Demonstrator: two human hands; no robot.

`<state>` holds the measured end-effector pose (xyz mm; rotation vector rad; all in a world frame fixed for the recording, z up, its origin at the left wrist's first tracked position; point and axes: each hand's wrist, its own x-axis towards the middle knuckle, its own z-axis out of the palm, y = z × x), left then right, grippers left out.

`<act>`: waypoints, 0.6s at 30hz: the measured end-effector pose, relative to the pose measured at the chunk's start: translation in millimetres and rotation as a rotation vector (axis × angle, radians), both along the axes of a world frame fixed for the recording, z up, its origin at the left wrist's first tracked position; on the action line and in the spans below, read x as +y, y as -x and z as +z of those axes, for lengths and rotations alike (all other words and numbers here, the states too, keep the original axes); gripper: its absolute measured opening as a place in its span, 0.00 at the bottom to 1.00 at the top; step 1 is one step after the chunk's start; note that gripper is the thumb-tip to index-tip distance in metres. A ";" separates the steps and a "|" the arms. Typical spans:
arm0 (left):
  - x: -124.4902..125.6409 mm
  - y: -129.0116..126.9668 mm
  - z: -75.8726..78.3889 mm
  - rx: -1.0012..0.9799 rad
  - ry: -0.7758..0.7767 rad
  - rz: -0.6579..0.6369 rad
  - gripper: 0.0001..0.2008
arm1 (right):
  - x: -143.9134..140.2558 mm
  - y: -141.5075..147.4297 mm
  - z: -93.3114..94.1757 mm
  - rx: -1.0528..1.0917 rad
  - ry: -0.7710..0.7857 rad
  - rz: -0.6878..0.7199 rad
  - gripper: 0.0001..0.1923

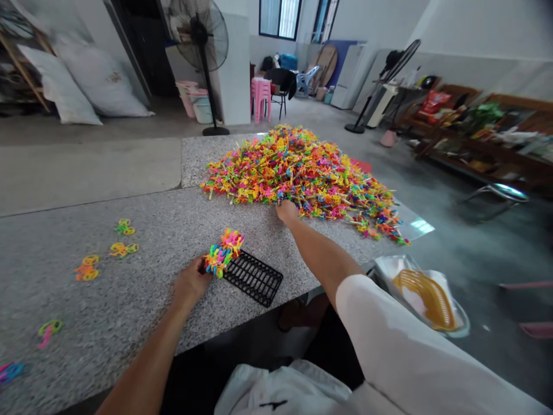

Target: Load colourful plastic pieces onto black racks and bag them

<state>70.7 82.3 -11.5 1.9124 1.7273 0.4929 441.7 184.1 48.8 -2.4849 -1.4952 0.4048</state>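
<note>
- My left hand (192,282) is at the left end of the black rack (257,278), its fingers curled against the clustered pieces (223,252) there; I cannot tell whether they grip the pieces, the rack or both.
- My right hand (287,211) reaches far across to the near edge of the big pile (298,167); its fingertips are among the pieces, and whether they pinch one I cannot tell.
- The rack lies slantwise near the table's near edge, its left end covered by bright pieces, its right part showing bare slots. It looks light and stiff, likely to slide if pushed, so I judge its rim the best hold.
- The pieces look like light, slick plastic with thin loops that could snag on each other; a fingertip pinch on one solid part should suit, without hard squeezing.
- To the left, five small loose clumps (124,249) lie well apart on the speckled table (164,230).
- Right of the table sits a yellow basket (425,300); far left stands a fan (199,34).
</note>
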 end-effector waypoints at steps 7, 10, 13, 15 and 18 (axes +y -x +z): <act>0.7 -0.4 -3.8 0.034 -0.013 0.022 0.20 | -45.2 7.7 -24.2 0.077 -0.014 0.086 0.14; 0.7 -0.6 -5.8 0.024 -0.015 0.028 0.21 | -83.0 13.2 -40.1 0.136 -0.093 0.139 0.10; 0.8 -1.2 -6.7 0.000 -0.022 0.024 0.22 | -109.9 23.9 -45.7 0.200 -0.166 0.158 0.08; 0.3 -2.0 -6.0 -0.011 -0.019 0.018 0.22 | -121.5 36.0 -43.8 0.238 -0.211 0.169 0.08; -2.2 -4.0 -2.8 -0.016 -0.006 0.015 0.23 | -136.3 62.4 -38.8 0.345 -0.256 0.229 0.08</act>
